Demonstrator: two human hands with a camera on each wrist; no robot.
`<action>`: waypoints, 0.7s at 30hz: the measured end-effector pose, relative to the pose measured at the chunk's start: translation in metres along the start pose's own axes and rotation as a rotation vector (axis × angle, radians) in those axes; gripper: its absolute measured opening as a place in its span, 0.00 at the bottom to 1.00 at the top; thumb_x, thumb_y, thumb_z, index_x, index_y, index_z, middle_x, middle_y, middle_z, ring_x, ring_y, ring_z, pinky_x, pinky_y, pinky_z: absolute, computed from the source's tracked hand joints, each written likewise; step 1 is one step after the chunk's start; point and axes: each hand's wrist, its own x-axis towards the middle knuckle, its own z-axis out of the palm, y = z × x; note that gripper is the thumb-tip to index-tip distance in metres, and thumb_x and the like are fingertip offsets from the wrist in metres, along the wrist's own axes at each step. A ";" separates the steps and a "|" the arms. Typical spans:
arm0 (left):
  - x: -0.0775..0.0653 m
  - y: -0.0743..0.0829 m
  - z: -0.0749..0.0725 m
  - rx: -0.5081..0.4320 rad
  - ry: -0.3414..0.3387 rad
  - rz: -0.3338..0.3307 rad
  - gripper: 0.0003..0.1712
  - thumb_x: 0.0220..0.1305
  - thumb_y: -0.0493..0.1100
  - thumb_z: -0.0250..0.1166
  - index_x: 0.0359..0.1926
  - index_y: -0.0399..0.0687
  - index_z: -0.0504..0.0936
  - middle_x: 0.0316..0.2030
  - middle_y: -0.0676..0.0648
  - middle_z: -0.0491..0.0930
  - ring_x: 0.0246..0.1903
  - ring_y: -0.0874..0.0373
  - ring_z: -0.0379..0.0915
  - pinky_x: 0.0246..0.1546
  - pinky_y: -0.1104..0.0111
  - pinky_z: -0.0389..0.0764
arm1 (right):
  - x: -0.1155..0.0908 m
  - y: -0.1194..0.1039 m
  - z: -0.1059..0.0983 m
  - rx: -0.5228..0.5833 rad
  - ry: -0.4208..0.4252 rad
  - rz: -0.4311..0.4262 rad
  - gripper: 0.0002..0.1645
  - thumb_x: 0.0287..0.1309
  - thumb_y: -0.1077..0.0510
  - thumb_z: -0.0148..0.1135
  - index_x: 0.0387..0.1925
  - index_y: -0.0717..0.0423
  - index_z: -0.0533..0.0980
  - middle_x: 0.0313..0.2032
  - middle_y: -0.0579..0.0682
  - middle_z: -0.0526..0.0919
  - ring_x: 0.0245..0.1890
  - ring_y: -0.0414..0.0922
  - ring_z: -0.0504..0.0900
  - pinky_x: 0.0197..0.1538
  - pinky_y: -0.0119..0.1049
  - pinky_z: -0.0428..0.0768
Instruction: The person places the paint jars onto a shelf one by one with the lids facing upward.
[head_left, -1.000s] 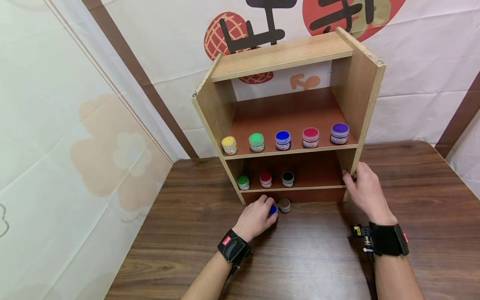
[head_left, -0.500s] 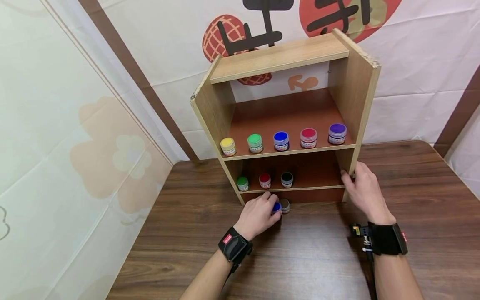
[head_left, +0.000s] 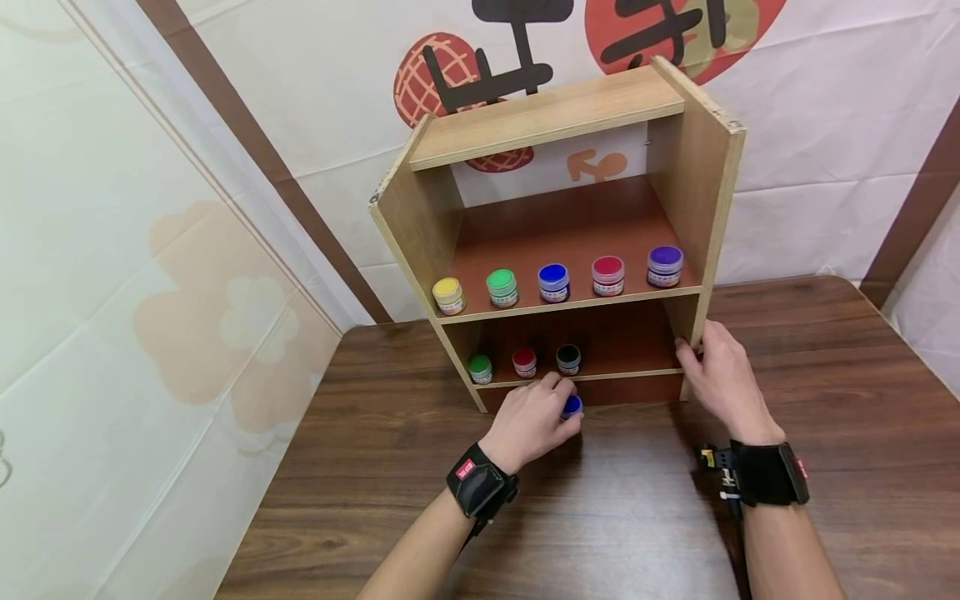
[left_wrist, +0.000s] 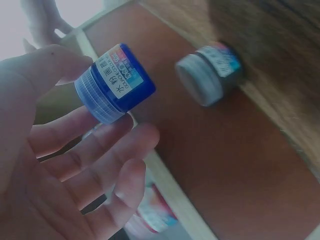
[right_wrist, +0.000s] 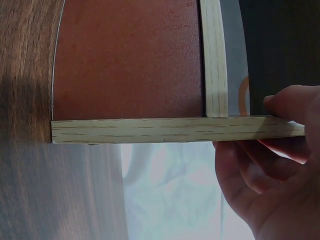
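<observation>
My left hand (head_left: 528, 421) pinches a small blue gouache paint jar (left_wrist: 122, 82) by its lid, between thumb and fingers, in front of the shelf's base board. A brownish-grey paint jar (left_wrist: 209, 74) stands by that board in the left wrist view; the left hand hides it in the head view. My right hand (head_left: 727, 379) grips the right side panel (right_wrist: 150, 130) of the small wooden shelf (head_left: 570, 212), thumb inside and fingers outside. The lower board holds a green jar (head_left: 480, 369), a red jar (head_left: 524, 362) and a black jar (head_left: 568, 360).
On the upper board several jars stand in a row, from a yellow jar (head_left: 448, 296) at the left to a purple jar (head_left: 664, 266) at the right. The shelf stands on a brown wooden table (head_left: 637, 500), before a printed cloth backdrop (head_left: 810, 167).
My left hand has moved right and slightly forward with the blue jar, now covering the brownish-grey jar in the head view. The right hand keeps its grip. The view has shifted slightly.
</observation>
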 end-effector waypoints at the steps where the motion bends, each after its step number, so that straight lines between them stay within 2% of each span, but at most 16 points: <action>1: 0.002 0.002 -0.002 0.001 0.002 0.010 0.13 0.62 0.54 0.61 0.42 0.52 0.78 0.32 0.54 0.74 0.24 0.65 0.69 0.22 0.77 0.70 | 0.000 0.000 0.000 0.000 0.000 0.000 0.20 0.66 0.63 0.52 0.56 0.70 0.69 0.44 0.68 0.75 0.40 0.60 0.77 0.38 0.55 0.76; 6: 0.015 0.014 -0.009 0.001 0.004 0.053 0.14 0.63 0.54 0.60 0.42 0.51 0.77 0.31 0.54 0.73 0.23 0.66 0.68 0.19 0.79 0.67 | 0.000 0.001 0.000 -0.004 0.006 -0.009 0.19 0.66 0.64 0.52 0.55 0.71 0.69 0.44 0.68 0.75 0.40 0.60 0.78 0.38 0.55 0.76; 12: 0.030 0.025 -0.009 0.015 0.034 0.095 0.13 0.64 0.53 0.59 0.40 0.50 0.76 0.29 0.54 0.70 0.22 0.66 0.66 0.20 0.80 0.67 | 0.000 0.004 -0.001 -0.014 0.009 -0.008 0.18 0.65 0.64 0.53 0.54 0.70 0.69 0.43 0.67 0.75 0.39 0.60 0.77 0.38 0.55 0.75; 21: 0.046 0.032 -0.008 0.011 0.052 0.112 0.12 0.64 0.53 0.59 0.40 0.51 0.77 0.30 0.54 0.70 0.24 0.65 0.67 0.21 0.78 0.72 | -0.001 0.002 0.000 -0.008 0.003 0.012 0.15 0.65 0.63 0.52 0.50 0.69 0.71 0.41 0.65 0.75 0.37 0.58 0.77 0.37 0.54 0.76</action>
